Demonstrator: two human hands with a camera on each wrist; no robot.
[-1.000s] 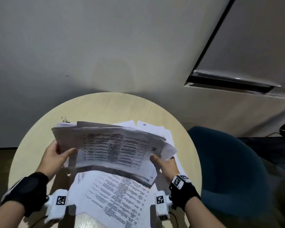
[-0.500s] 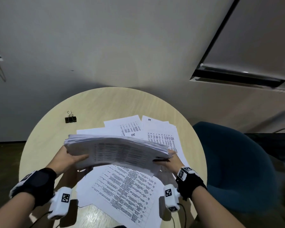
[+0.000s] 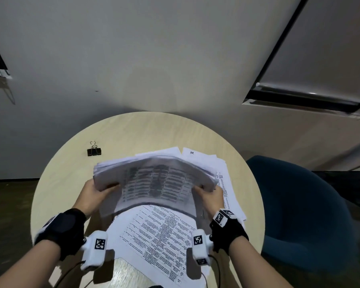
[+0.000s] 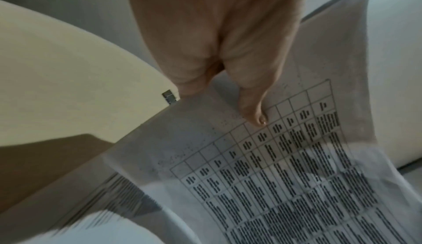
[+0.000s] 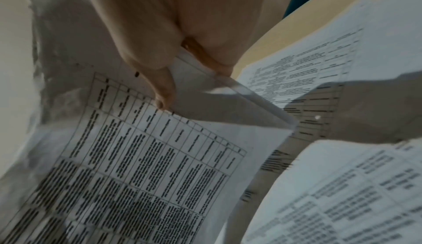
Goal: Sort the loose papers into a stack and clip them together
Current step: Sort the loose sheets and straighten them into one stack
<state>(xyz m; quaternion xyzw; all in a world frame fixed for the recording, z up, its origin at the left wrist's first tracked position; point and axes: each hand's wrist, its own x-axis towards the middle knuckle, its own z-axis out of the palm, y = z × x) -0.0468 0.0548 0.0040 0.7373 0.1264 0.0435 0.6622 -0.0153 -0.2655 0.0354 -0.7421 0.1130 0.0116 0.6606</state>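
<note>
Grey wall [image 3: 133,48] behind; a dark blue upholstered chair [image 3: 299,215] stands right of the round pale-wood table [image 3: 133,129]. Loose printed white sheets [image 3: 160,235] lie spread on the table. A thick stack of printed papers [image 3: 154,177] is held above them, bowed. Left hand [image 3: 94,194] grips its left edge, right hand [image 3: 211,197] its right edge, thumbs on top. A black binder clip [image 3: 94,151] sits apart, far left on the table.

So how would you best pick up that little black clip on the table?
Probably by its black body: the clip lies flat on the table, wire handles pointing away from the person, with bare wood all round. Come from above and pinch the body's two short ends. The left hand is nearer, but both it and the right hand hold the stack.
</note>
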